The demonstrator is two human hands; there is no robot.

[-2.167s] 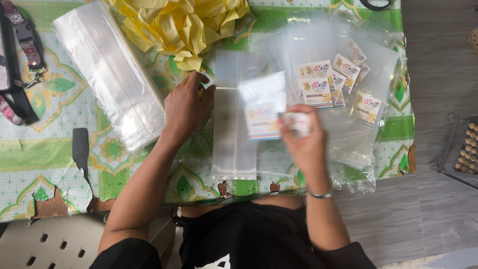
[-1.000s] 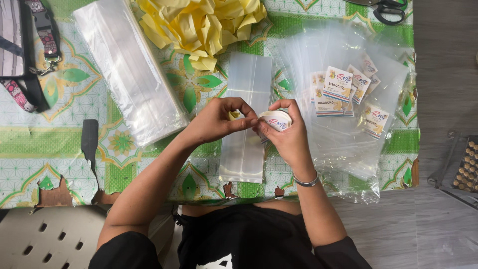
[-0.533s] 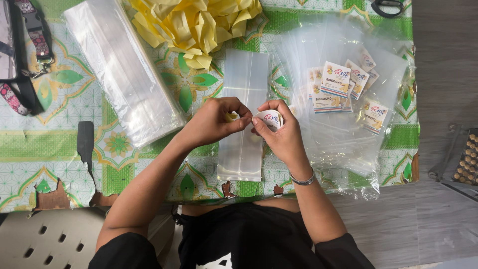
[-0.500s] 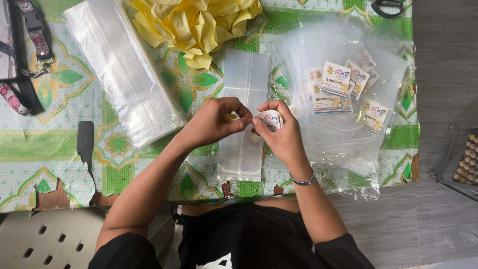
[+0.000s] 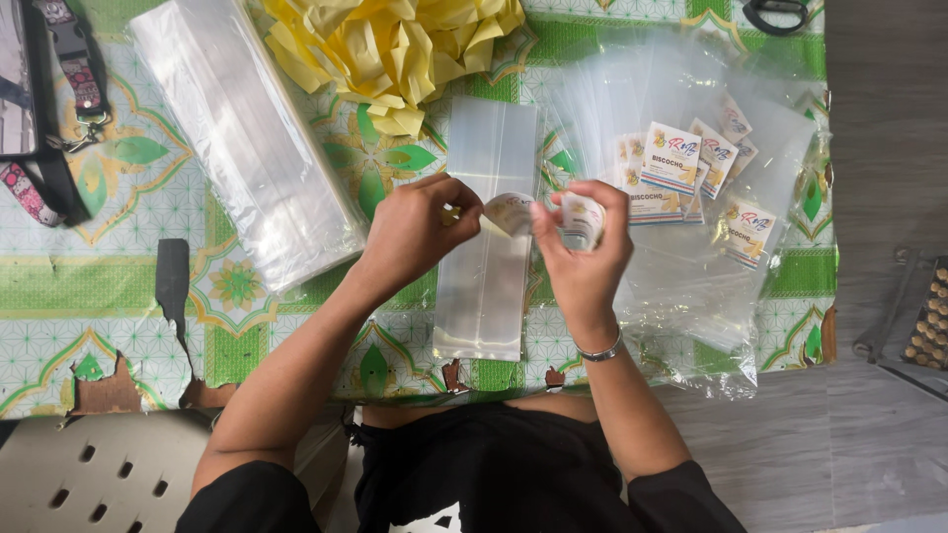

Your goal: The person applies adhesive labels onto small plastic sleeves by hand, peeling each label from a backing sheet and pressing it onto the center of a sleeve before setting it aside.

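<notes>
- A small roll of tape (image 5: 581, 219) is sitting pinched in the right hand (image 5: 583, 257), above the desk (image 5: 296, 326); its strip (image 5: 509, 210) is running leftward, roughly level, to the left hand (image 5: 415, 232).
- The left hand is nipping the strip's end between thumb and forefinger, other fingers curled.
- A clear bag (image 5: 486, 237) is lying lengthwise below, pointing away from the person.
- Labelled packets (image 5: 681, 173) are lying just right; yellow paper (image 5: 395, 49) beyond.
</notes>
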